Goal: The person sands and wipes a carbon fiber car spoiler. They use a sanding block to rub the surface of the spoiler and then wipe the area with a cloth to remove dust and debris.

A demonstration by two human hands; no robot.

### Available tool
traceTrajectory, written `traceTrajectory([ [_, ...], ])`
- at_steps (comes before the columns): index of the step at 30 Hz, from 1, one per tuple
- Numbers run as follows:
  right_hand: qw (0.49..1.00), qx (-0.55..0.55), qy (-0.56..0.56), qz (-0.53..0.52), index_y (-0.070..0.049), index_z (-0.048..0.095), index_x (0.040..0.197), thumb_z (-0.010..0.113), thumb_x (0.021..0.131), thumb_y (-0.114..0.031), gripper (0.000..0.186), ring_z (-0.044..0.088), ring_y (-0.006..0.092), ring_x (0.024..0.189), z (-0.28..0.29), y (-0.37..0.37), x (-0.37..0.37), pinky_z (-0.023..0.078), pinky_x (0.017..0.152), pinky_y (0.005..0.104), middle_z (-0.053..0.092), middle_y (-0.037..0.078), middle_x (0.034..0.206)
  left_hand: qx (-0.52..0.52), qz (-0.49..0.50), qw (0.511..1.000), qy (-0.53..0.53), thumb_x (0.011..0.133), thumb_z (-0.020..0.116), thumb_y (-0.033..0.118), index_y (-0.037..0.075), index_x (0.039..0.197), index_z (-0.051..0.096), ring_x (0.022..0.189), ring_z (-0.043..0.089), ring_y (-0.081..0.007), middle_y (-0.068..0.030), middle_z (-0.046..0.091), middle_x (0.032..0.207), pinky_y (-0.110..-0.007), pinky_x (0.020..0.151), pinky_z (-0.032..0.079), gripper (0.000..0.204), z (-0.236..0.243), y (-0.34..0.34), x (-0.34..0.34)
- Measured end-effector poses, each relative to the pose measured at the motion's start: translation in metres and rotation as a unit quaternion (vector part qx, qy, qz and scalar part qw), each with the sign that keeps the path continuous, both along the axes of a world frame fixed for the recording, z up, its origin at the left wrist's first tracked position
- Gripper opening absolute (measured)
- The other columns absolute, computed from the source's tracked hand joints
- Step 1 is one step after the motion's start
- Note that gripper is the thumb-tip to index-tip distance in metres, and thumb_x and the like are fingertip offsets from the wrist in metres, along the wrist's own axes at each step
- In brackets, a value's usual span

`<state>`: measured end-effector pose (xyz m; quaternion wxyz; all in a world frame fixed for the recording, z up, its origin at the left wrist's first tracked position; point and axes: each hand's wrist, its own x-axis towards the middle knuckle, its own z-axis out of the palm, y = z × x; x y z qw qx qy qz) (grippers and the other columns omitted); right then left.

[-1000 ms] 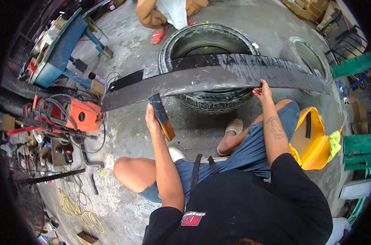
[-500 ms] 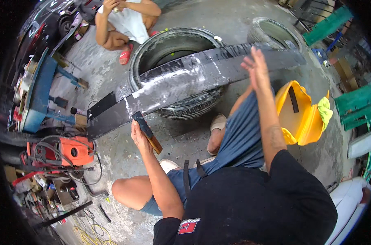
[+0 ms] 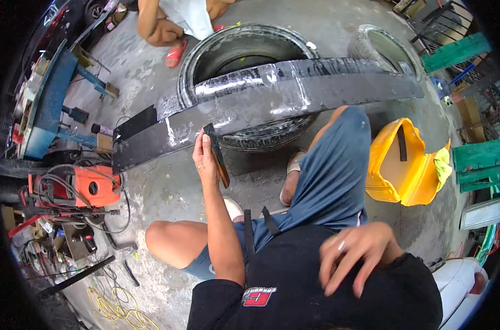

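Note:
My left hand (image 3: 205,157) grips a slim block (image 3: 221,166) with a black face and wooden lower part, held upright just below the near edge of a long dark panel (image 3: 324,88). The panel is wet, with white streaks, and lies across a big tire (image 3: 263,133), whose opening shows behind it. My right hand (image 3: 354,256) is raised over my black shirt at the lower right, fingers apart and loosely bent, holding nothing.
An orange pressure washer (image 3: 96,192) with hoses and a blue bench (image 3: 43,115) stand left. At right are a yellow container (image 3: 376,181), a second tire (image 3: 365,44) and green planks (image 3: 456,49). A person (image 3: 162,30) in pink sandals crouches beyond the tire.
My right hand has left the panel and come down and back toward my body. The panel's near surface shows white streaks. My left hand still holds the block. The view has shifted.

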<state>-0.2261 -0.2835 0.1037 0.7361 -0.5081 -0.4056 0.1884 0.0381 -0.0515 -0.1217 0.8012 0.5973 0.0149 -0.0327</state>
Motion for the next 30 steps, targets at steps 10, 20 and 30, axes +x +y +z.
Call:
traceTrajectory([
  [10,0.991,0.110,-0.022,-0.070,-0.001,0.068,0.095,0.071,0.090,-0.008,0.009,0.067,0.0250,0.072,0.020,0.042,0.060,0.052,0.057,0.0313,0.067,0.013,0.094,0.219,0.036,0.967,-0.128,0.101,0.059,0.023,0.000,0.133,0.059,0.123,0.054,-0.0166,-0.0111,0.062,0.132,-0.029,0.107,0.037,0.040,0.095,0.064,-0.013],
  [20,0.820,0.322,0.006,-0.473,0.000,0.060,0.065,0.067,0.093,-0.013,0.031,0.050,0.0134,0.038,0.038,0.117,0.043,0.038,0.032,0.0246,0.060,0.011,0.062,0.411,-0.086,0.891,-0.174,0.103,0.054,0.023,0.004,0.138,0.057,0.121,0.055,-0.0186,-0.0124,0.062,0.131,-0.031,0.105,0.039,0.040,0.157,0.109,-0.025],
  [30,0.988,0.042,0.001,-0.146,0.002,0.071,0.092,0.074,0.089,-0.014,0.016,0.069,0.0255,0.074,0.016,0.001,0.031,0.057,0.062,0.0291,0.069,0.016,0.095,0.324,-0.004,0.920,-0.219,0.102,0.057,0.020,0.007,0.135,0.060,0.081,0.047,-0.0039,0.0016,0.061,0.105,-0.018,0.072,0.038,0.036,0.185,0.053,0.002],
])
